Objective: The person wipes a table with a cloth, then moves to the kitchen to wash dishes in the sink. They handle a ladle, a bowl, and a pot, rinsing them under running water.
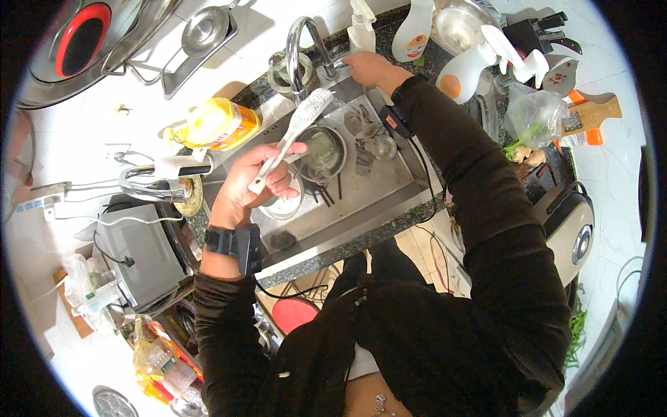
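Observation:
My left hand (266,174) grips the handle of a white scrub brush (307,112), its bristled head raised over the stainless steel sink (365,198). At the back edge, my right hand (367,68) has its fingers at the lever of the chrome faucet (328,68); whether they close around it cannot be told. Beneath the spout sits a round pot (341,148) with glassy or clear items in it. To its right lie several metal or glass pieces (383,147). A white bowl (284,206) is partly hidden under my left hand, near some dark chopsticks (324,197).
Behind the sink stand a stone mortar (276,78) and white spray bottles (414,36). A yellow detergent bottle (221,125) lies at the left rim, near a second faucet (140,185). At right are a knife block (526,34), a plastic bag (534,114) and a beige appliance (568,229).

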The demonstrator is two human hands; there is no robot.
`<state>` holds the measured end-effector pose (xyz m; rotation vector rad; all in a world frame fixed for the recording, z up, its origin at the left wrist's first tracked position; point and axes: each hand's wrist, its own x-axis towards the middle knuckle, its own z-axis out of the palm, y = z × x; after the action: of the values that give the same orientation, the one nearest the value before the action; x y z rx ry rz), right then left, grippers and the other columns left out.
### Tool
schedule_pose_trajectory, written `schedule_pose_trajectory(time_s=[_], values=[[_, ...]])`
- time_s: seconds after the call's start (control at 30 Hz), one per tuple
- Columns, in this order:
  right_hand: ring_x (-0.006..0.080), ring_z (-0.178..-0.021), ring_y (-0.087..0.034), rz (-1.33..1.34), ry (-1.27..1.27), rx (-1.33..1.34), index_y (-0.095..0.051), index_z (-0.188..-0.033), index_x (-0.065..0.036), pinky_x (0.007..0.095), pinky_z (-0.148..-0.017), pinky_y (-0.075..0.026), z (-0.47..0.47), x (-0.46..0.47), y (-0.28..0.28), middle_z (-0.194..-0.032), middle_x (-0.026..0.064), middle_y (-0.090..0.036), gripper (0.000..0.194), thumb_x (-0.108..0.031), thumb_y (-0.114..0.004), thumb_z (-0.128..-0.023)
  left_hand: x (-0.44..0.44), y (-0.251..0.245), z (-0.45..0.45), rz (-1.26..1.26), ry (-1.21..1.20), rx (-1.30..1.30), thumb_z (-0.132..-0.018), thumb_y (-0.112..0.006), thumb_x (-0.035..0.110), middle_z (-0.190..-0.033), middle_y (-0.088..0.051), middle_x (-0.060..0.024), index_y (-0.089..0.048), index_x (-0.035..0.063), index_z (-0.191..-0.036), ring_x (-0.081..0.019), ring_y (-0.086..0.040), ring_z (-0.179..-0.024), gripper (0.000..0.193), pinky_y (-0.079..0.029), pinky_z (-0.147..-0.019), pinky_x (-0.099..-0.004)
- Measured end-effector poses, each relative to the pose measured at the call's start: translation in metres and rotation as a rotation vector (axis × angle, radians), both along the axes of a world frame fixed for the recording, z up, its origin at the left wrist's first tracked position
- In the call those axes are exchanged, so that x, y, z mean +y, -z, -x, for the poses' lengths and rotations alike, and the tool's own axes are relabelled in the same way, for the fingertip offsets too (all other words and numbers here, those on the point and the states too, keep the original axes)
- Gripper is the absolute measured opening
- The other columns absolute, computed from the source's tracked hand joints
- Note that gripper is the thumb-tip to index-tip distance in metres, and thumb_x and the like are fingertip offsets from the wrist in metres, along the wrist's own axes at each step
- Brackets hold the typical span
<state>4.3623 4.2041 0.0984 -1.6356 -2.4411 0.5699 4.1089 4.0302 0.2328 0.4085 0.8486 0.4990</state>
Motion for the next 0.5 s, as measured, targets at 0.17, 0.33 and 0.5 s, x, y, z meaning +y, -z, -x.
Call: schedule_pose_trajectory(time_s=[0.17, 0.33, 0.5], values=[[0.0337, -0.083, -0.057, -0.062, 0.094, 0.039, -0.059, -0.086, -0.003, 0.0428, -0.072, -0.045, -0.004, -0.007, -0.002, -0.086, 0.0185, -0.060, 0.021, -0.010, -0.044, -0.073, -0.019, -0.002, 0.018, 0.009, -0.008, 0.013, -0.081, -0.039, 0.020, -0.046, -0.039, -0.0019, -0.045, -0.0068, -0.112, -0.0139, -0.043, -0.042, 0.042, -0.051, -0.058, -0.0381], [0.0337, -0.079, -0.058, -0.091, 0.067, 0.002, -0.058, -0.082, -0.002, 0.0430, -0.068, -0.046, -0.004, -0.008, 0.010, -0.082, 0.0183, -0.060, 0.018, -0.011, -0.045, -0.072, -0.021, 0.005, 0.017, 0.019, -0.041, 0.049, -0.081, -0.038, 0.019, -0.047, -0.040, -0.0017, -0.045, -0.0064, -0.113, -0.0135, -0.042, -0.042, 0.041, -0.051, -0.058, -0.0368], [0.0342, -0.079, -0.057, -0.234, -0.063, 0.042, -0.056, -0.082, -0.003, 0.0426, -0.068, -0.046, -0.004, 0.002, 0.027, -0.084, 0.0185, -0.059, 0.017, -0.010, -0.044, -0.073, -0.019, 0.009, 0.010, 0.013, -0.023, 0.040, -0.081, -0.039, 0.020, -0.046, -0.039, -0.0018, -0.046, -0.0048, -0.112, -0.0138, -0.043, -0.043, 0.040, -0.051, -0.057, -0.0344]])
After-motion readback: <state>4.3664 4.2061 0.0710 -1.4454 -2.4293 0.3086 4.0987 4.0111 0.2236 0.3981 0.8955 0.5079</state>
